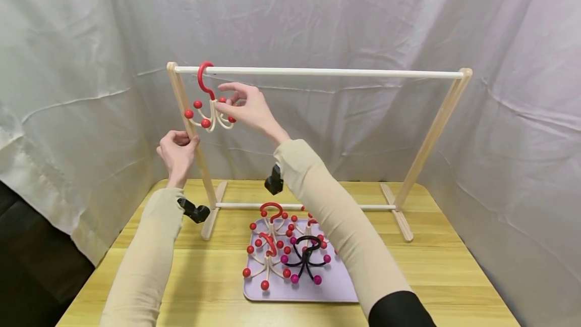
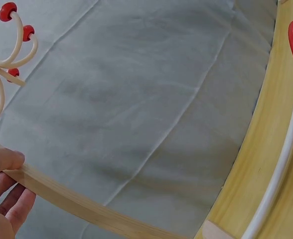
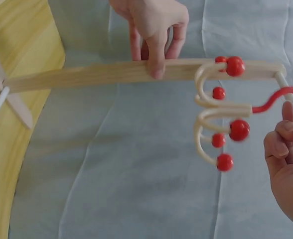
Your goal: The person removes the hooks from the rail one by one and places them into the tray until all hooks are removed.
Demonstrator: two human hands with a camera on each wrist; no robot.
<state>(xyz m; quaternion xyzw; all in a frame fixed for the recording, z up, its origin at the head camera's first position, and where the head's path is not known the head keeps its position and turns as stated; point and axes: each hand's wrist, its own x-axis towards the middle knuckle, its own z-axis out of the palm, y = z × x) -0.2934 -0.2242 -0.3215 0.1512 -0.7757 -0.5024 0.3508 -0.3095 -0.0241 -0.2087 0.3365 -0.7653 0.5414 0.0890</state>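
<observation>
A cream hanger (image 1: 213, 108) with curved arms, red ball tips and a red hook hangs from the white rail (image 1: 317, 71), near its left end. Just right of it is my right hand (image 1: 249, 107), fingers loosely bent. The right wrist view shows these fingers close by the red hook (image 3: 290, 90), not wrapped round it; whether they touch it I cannot tell. Lower down, my left hand (image 1: 177, 153) grips the wooden left post (image 1: 206, 175) of the rack between thumb and fingers.
A lavender tray (image 1: 331, 289) on the wooden table (image 1: 213, 281) bears several similar red-hooked hangers (image 1: 267, 261) and a black hanger (image 1: 306, 256) with magenta balls. My right forearm partly covers the tray. The rack's right post (image 1: 428, 143) stands beyond; grey cloth (image 1: 317, 14) surrounds the table.
</observation>
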